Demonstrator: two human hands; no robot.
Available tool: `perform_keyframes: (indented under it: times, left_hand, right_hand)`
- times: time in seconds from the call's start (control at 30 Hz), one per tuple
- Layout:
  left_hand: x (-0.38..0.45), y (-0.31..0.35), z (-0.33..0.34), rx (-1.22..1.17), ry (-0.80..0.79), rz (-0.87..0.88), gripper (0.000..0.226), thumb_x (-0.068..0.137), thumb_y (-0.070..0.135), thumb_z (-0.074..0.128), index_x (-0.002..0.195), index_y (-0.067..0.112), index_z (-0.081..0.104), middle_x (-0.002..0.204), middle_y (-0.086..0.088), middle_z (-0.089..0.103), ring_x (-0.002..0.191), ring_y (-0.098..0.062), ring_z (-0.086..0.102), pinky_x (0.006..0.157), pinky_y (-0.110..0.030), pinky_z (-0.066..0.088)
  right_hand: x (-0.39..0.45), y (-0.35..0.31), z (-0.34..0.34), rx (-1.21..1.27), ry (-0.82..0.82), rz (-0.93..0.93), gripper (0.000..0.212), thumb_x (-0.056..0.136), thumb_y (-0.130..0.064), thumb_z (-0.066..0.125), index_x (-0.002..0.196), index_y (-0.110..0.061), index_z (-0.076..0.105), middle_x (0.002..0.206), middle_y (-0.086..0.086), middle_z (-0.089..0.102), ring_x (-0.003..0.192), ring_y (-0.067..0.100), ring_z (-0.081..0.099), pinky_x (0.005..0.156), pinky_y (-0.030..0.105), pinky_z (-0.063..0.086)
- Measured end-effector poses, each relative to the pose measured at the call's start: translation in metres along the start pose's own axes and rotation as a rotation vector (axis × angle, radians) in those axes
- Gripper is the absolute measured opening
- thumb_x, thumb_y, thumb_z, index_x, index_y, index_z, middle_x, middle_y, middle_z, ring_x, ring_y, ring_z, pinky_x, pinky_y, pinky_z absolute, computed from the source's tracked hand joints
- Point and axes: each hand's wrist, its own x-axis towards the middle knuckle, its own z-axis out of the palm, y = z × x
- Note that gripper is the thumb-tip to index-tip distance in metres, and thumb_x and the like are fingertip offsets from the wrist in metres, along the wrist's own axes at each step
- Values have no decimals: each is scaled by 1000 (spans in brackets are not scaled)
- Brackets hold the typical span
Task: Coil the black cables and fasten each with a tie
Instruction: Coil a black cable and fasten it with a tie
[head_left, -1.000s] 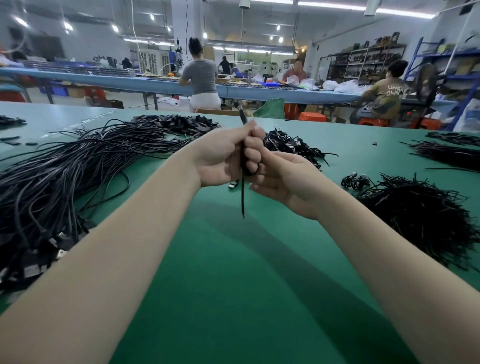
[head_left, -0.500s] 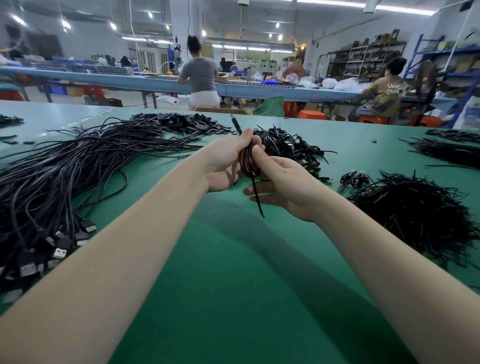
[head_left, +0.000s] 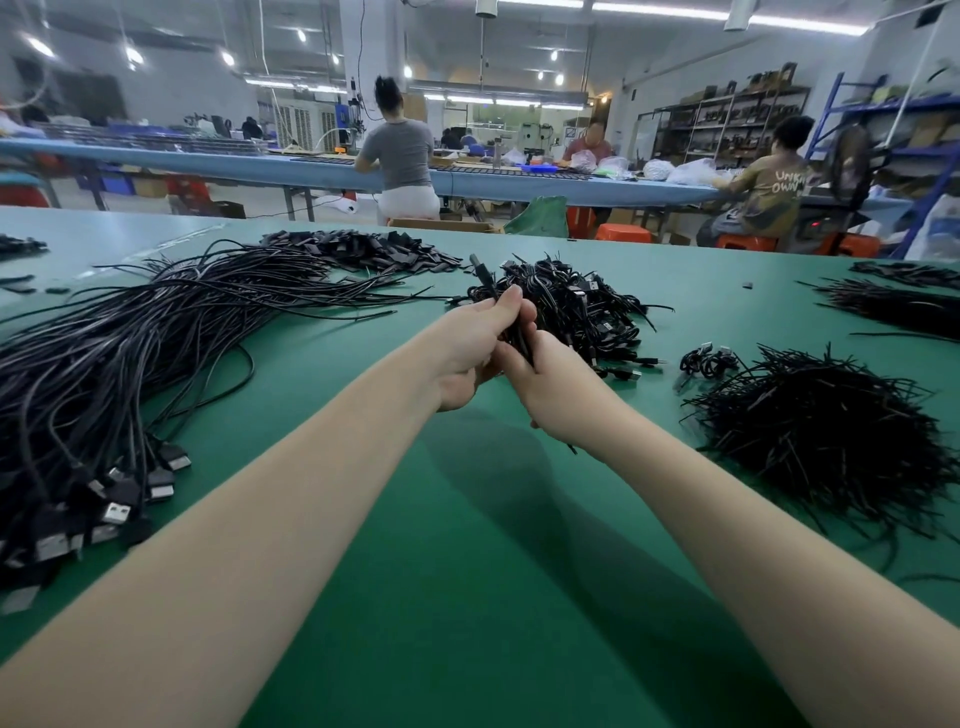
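Note:
My left hand (head_left: 470, 351) and my right hand (head_left: 545, 382) meet above the green table (head_left: 467, 571), both gripping one coiled black cable (head_left: 514, 332). Its plug end (head_left: 480, 270) sticks up past my left fingers, and a thin black tie end (head_left: 571, 448) pokes out below my right wrist. Just behind my hands lies a pile of coiled, tied cables (head_left: 576, 306). A big bundle of loose black cables (head_left: 130, 353) with USB plugs covers the left side. A heap of black ties (head_left: 826, 436) sits at the right.
A row of small black parts (head_left: 363, 249) lies at the back left. One small coiled cable (head_left: 709, 361) rests between the tied pile and the tie heap. More black strands (head_left: 893, 306) lie far right. Seated people work at a blue bench behind the table.
Both hands have moved forward and away from me, toward the pile of tied cables. The dangling tie end that hung below my hands is now mostly hidden under my right wrist.

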Motion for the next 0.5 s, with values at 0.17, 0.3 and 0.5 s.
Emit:
perform_keyframes:
  times: [0.17, 0.3, 0.5]
  left_hand:
    - [2, -7, 3, 7, 21, -63, 35, 100, 38, 47, 73, 23, 63, 69, 8, 59, 66, -9, 48, 74, -23, 37]
    - [2, -17, 5, -28, 7, -122, 34, 100, 36, 48, 75, 23, 67, 66, 8, 63, 65, -9, 52, 76, -24, 40]
    - [6, -24, 5, 119, 42, -10, 32, 101, 37, 45, 77, 24, 61, 76, 9, 63, 65, -6, 54, 70, -24, 42]
  right_hand:
    - [1, 18, 6, -266, 111, 9, 32, 102, -38, 29, 96, -12, 46, 101, 12, 62, 89, 35, 57, 68, 35, 38]
    - [0, 30, 5, -357, 87, 57, 28, 102, -39, 27, 89, -18, 38, 106, 14, 62, 94, 36, 57, 69, 35, 36]
    - [2, 29, 2, -77, -45, 50, 29, 103, -35, 35, 118, -14, 48, 82, 6, 55, 66, 22, 49, 55, 26, 31]
